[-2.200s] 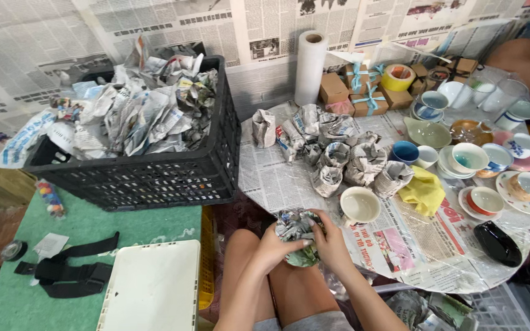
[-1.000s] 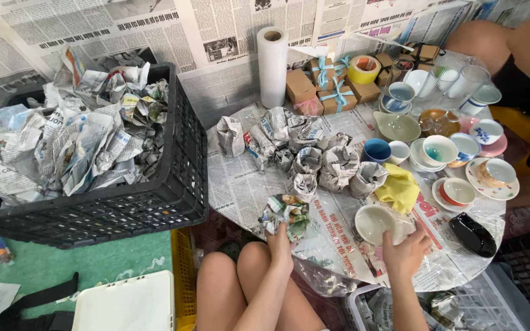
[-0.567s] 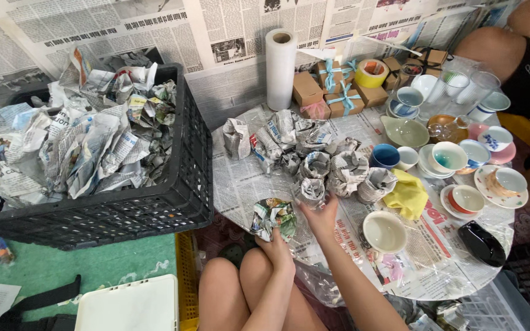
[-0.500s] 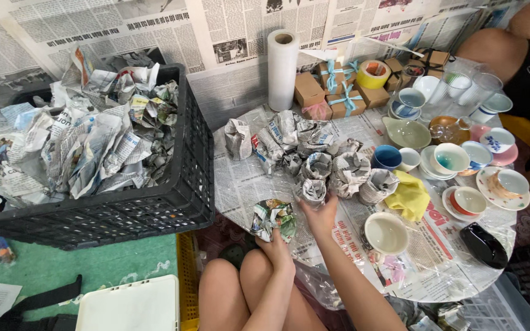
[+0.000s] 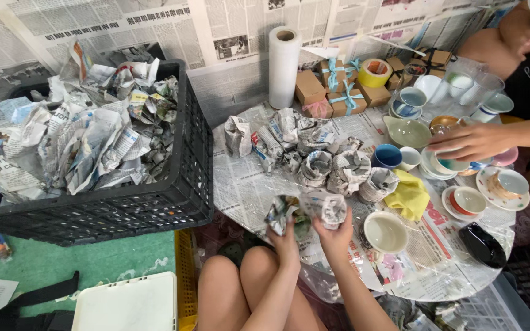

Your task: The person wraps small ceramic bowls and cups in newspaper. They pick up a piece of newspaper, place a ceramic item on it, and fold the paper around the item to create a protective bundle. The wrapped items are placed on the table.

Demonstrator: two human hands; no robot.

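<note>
Hands: left hand [image 5: 286, 230] and right hand [image 5: 337, 228] are both gripping one newspaper-wrapped bundle [image 5: 307, 208].
Done: many wrapped cups [image 5: 314, 150] are sitting on the table [image 5: 246, 184].
Left: bare cups [image 5: 461, 171] are waiting.

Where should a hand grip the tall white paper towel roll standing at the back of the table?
Grip the tall white paper towel roll around its middle, coming from the front. It stands upright against the newspaper-covered wall, so the back is blocked, and small brown boxes crowd one side.
</note>
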